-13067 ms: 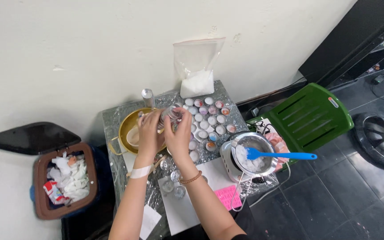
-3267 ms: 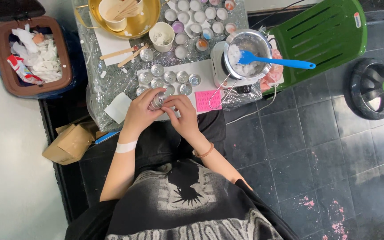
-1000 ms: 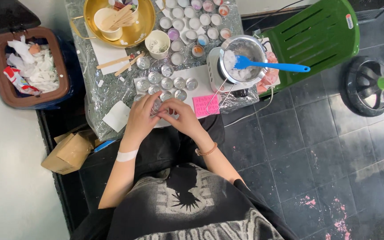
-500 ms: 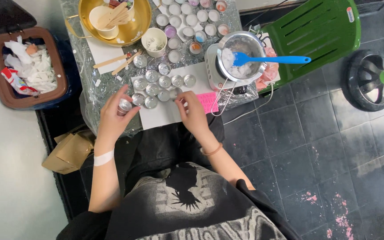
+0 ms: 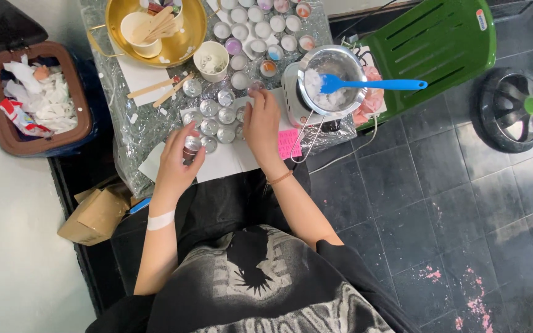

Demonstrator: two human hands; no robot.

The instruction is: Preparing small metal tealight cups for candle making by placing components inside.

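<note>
Risk noted: left hand gripped 1 small metal cup at desk edge; right hand, loosely curled, touched clustered cups. A nudge could topple them.

Dark tiled floor with pink flecks, white wall, green plastic chair, brown waste bin, cardboard box
</note>
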